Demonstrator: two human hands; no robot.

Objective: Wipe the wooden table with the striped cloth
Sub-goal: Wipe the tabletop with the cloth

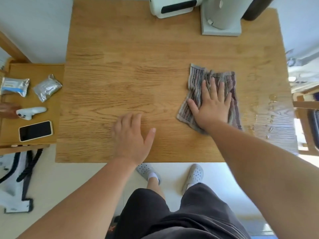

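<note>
A wiping stroke is judged to be in hand, and it is being served best by weight being spread through the whole palm, so that the fabric is being dragged along instead of slipping under the fingers.

Nearest the front edge, the surface is being touched by the left hand. It is being held loosely arched with the thumb out, nothing is being held in it, and it appears to be being used as a brace.

Further out, on the right half of the wood, the striped cloth is being pressed down by the right hand. The fingers are being held straight and spread, with the palm flat on the cloth's near part, and nothing is being gripped. The cloth's far edge is being left bunched in folds, and more fabric would be being put to work if these were being smoothed out.

Just beside the cloth, toward the right edge, a wet patch with droplets is being picked out by glare. Overlapping passes are probably being called for there.

At the far edge, a white appliance and a grey stand base are being carried by the surface, and these are best being wiped around.
</note>
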